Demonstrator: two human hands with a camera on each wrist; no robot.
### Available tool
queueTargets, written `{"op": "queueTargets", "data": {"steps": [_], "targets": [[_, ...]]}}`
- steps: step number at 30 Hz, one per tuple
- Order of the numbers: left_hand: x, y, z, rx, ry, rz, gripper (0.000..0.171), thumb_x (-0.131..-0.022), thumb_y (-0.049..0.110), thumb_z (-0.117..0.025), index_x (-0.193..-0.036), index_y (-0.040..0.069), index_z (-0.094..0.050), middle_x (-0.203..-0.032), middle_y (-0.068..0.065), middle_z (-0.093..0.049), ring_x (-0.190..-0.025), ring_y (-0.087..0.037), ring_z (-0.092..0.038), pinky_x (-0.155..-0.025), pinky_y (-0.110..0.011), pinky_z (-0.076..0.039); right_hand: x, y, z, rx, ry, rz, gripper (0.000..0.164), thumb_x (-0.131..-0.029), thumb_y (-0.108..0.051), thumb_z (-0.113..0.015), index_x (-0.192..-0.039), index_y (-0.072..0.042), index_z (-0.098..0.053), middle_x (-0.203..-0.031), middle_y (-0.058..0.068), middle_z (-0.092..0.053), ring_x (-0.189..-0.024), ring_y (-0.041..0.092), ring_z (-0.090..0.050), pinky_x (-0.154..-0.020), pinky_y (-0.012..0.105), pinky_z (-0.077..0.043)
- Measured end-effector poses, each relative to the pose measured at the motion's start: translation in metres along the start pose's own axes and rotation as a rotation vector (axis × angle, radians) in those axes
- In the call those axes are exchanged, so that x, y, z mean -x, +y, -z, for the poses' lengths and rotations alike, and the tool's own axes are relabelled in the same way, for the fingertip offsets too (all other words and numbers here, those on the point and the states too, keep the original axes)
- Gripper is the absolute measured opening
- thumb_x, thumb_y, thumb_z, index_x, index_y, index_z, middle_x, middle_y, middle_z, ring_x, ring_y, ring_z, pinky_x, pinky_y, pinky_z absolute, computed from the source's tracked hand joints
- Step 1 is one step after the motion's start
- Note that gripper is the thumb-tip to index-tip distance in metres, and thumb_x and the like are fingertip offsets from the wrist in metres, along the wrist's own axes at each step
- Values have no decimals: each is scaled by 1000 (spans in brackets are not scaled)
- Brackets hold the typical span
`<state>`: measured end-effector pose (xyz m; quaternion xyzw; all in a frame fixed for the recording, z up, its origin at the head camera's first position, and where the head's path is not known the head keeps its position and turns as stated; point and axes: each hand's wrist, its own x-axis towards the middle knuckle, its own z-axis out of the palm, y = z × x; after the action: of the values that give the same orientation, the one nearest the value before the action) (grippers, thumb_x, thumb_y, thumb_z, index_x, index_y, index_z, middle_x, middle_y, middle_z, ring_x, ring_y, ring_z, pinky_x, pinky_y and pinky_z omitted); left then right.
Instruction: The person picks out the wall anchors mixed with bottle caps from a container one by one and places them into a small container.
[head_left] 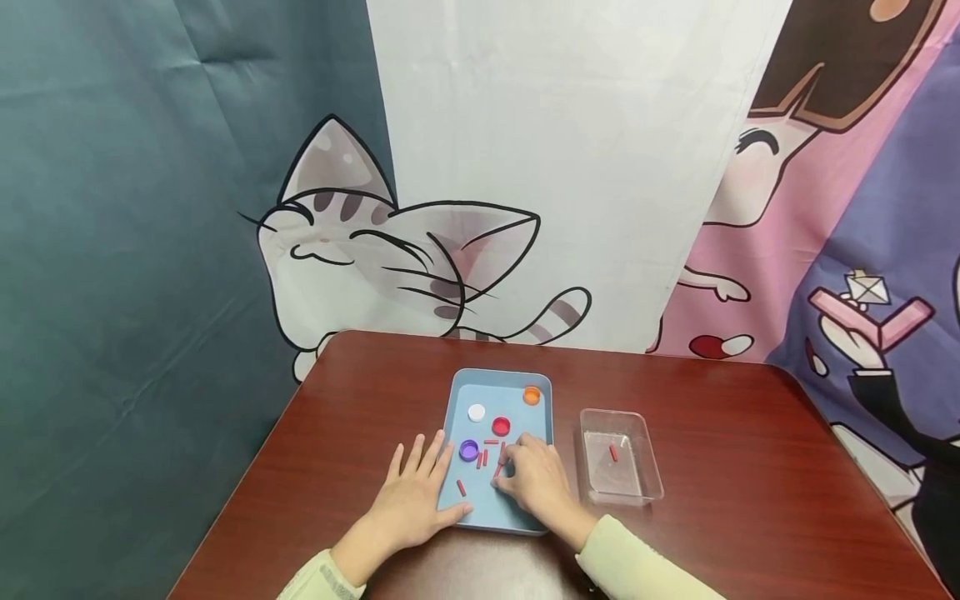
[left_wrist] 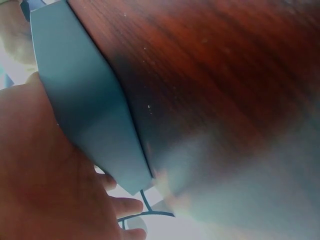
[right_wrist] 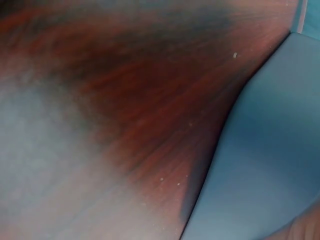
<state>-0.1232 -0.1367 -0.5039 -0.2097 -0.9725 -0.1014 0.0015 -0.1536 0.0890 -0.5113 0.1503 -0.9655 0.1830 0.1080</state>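
Red stick [head_left: 497, 472]; right hand [head_left: 536, 475] pinching; left hand [head_left: 412, 498] spread, touching tray [head_left: 495, 512]

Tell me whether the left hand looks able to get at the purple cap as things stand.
Probably yes: the left hand is spread at the left rim of the blue tray, and the purple cap sits uncovered just inside that rim, close by.

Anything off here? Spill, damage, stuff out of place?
Nothing stands out. The blue tray and clear container sit flat, uncracked as far as I can see. Visible red sticks lie loose but inside one or the other; no spill shows.
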Motion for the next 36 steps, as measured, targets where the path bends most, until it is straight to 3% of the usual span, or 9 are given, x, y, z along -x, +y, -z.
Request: {"op": "queueTargets", "data": {"steps": [12, 20, 29, 36], "targets": [[8, 3, 1, 24, -18, 26, 93, -90, 68, -59, -156, 6, -38, -165, -15, -28, -150, -45, -24, -117, -67, -18, 3, -6, -2, 26, -46, -21, 20, -69, -28, -87, -73, -21, -69, -74, -6, -50, -75, 18, -55, -68, 34, -41], [0, 1, 0, 22, -8, 11, 94, -91, 69, -57, -157, 6, -36, -166, -15, -25, -151, -45, -23, -117, -67, -17, 0, 0, 4, 6, -14, 2, 19, -69, -25, -85, -72, -19, -68, -72, -7, -48, -72, 16, -53, -69, 34, -43], [-1, 1, 2, 22, -10, 14, 93, -91, 67, -58, -156, 4, -36, -166, -16, -26, -150, -46, -23, -117, -68, -16, 2, 8, 12, -234, -7, 46, 15, -74, -20, -84, -82, -18, -71, -77, -4, -55, -75, 7, -50, -70, 30, -35], [1, 2, 0, 19, -20, 19, 94, -91, 68, -57, -157, 5, -35, -166, -16, -26, -151, -46, -22, -118, -67, -15, 10, 16, 22, -399, 14, 98, 15, -77, -16, -84, -88, -16, -74, -85, 3, -64, -79, 20, -62, -75, 32, -42]]}}
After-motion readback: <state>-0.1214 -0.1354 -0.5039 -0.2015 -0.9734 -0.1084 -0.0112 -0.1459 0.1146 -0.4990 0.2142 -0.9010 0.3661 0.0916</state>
